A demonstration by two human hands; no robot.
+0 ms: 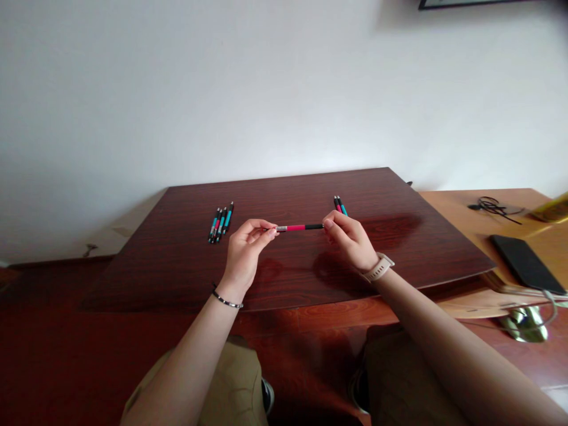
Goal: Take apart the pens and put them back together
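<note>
A pink and black pen (pixel 295 228) is held level above the dark table (pixel 284 189). Its left end is pinched between the thumb and fingers of my left hand (pixel 248 251). At the other end, my right hand (pixel 350 239) grips the black tip. Several pens (pixel 219 223) with blue or pink parts lie side by side on the table, left of my left hand. Beyond my right hand lie a pink pen (pixel 338 204) and a blue pen (pixel 342 207), partly hidden by that hand.
On the light wooden desk (pixel 448 207) at the right are a coiled black cable (pixel 492 206), a black phone (pixel 526 260) and a yellow object (pixel 550 209). A pale wall (pixel 266 89) stands behind the table. Below the desk is a shiny greenish object (pixel 526 324).
</note>
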